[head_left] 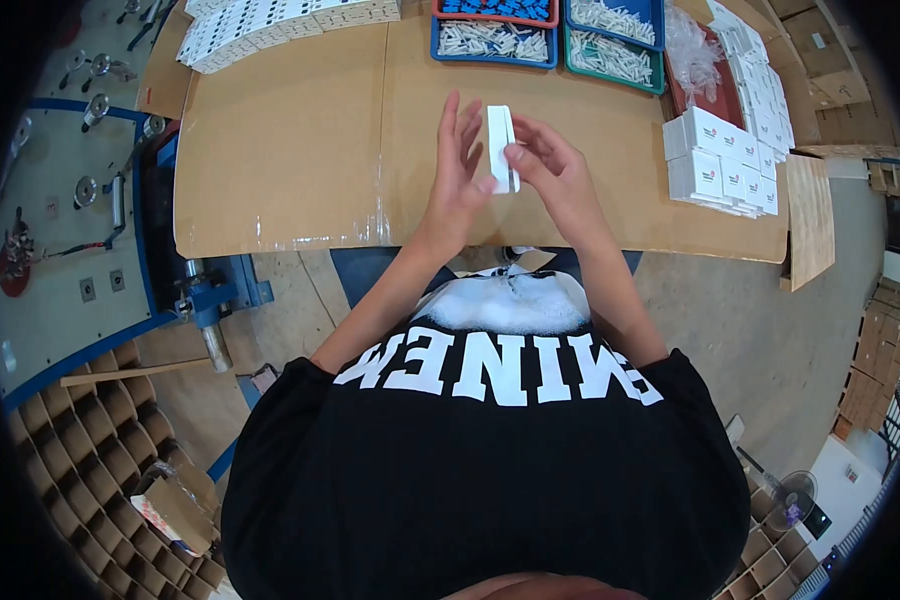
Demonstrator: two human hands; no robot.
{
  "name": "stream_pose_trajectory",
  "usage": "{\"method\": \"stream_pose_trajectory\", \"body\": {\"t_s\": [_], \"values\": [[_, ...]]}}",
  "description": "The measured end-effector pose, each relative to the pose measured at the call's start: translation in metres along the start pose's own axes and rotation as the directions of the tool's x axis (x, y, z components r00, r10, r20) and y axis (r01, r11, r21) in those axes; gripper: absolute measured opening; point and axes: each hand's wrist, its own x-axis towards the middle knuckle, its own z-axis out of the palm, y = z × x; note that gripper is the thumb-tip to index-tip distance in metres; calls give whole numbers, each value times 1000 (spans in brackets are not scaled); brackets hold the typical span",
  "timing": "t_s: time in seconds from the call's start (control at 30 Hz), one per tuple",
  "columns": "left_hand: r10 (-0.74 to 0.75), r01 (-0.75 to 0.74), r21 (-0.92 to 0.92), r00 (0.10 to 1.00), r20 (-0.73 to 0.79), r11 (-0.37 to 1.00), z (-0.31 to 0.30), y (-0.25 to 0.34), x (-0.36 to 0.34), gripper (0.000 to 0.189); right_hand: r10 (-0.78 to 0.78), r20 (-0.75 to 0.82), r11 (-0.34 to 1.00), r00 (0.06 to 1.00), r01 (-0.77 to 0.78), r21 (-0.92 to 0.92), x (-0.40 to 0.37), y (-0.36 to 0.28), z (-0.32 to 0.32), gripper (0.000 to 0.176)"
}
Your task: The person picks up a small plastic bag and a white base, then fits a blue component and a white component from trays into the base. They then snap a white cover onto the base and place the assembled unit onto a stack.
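A small white box (499, 150) stands out above the cardboard-covered table, held in my right hand (553, 165), whose thumb presses on its near face. A narrow gap or dark line runs along the box's right side. On the box's left is my left hand (457, 175), its fingers extended and spread, with the thumb by the box's lower left corner. Whether that thumb touches the box I cannot tell.
Trays of white pieces (492, 40) and blue pieces (500, 10) line the table's (280, 170) far side. Stacked white boxes (720, 165) sit at right, more boxes (270, 30) at far left. Left of the table is a machine (80, 210); cardboard dividers (80, 450) lie below.
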Motion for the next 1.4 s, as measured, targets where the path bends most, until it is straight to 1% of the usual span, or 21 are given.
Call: {"method": "stream_pose_trajectory", "body": {"t_s": [0.03,0.07,0.1,0.13,0.17,0.2,0.23,0.3,0.37,0.43,0.63,0.73,0.77,0.8,0.83,0.87,0.93,1.0,1.17,1.23,1.4], "values": [[-1,1,2,1000,-3,1000,-3,-3,0,81,-134,-14,990,991,133,-50,0,6,3,45],[-115,114,-56,993,-25,992,-6,-8,0,76,-131,-11,990,991,131,-49,-1,11,7,45],[-227,221,-116,973,-38,968,-4,-3,4,72,-215,-5,975,977,215,-56,-2,15,12,45],[-227,221,-116,973,-39,968,0,3,4,72,-298,2,953,954,298,-63,-3,16,17,46],[-247,241,-71,965,-92,968,6,9,2,69,-298,3,953,955,297,-63,-7,16,20,46],[-263,262,-27,954,-146,965,12,16,3,67,-415,24,840,909,393,-375,-12,12,24,46],[-259,258,-26,954,-148,966,12,10,2,67,-516,87,625,852,444,-642,-14,9,28,46],[-49,62,59,979,-199,996,11,-3,1,76,-527,97,627,844,464,-626,-17,15,35,45],[9,11,95,978,-208,995,10,-8,1,78,-534,105,633,839,479,-608,-18,18,36,44],[70,-42,132,974,-217,990,10,-7,1,79,-584,167,572,794,549,-609,-16,18,35,43],[65,-42,124,981,-185,991,8,-4,0,81,-522,173,639,835,517,-569,-18,17,36,46],[96,-52,249,981,-169,967,4,7,6,81,-516,143,729,845,521,-444,-11,14,34,46],[189,-135,355,974,-123,925,3,11,9,79,-518,143,727,843,522,-445,-10,14,34,46],[276,-217,452,959,-67,865,2,13,11,77,-415,6,873,910,400,-279,-8,13,35,47],[276,-218,452,959,-66,865,2,12,11,77,-276,-104,960,956,268,-81,-7,11,36,48],[289,-247,487,957,-10,838,2,10,10,80,-276,-108,960,955,268,-81,-7,7,35,48],[295,-278,517,954,51,809,3,8,8,84,113,-70,964,991,-93,250,-6,-15,37,50],[298,-320,498,946,127,806,4,7,7,87,101,-71,971,992,-83,225,-5,-10,42,50],[337,-320,524,939,65,789,-4,1,7,87,33,-68,989,997,-23,145,-8,-5,58,50],[418,-363,600,907,51,713,-5,-1,7,88,69,-107,991,992,-56,124,-8,0,58,47],[405,-340,541,914,-2,769,-2,-1,6,86,-36,-65,995,997,42,88,-12,0,58,45]]}}
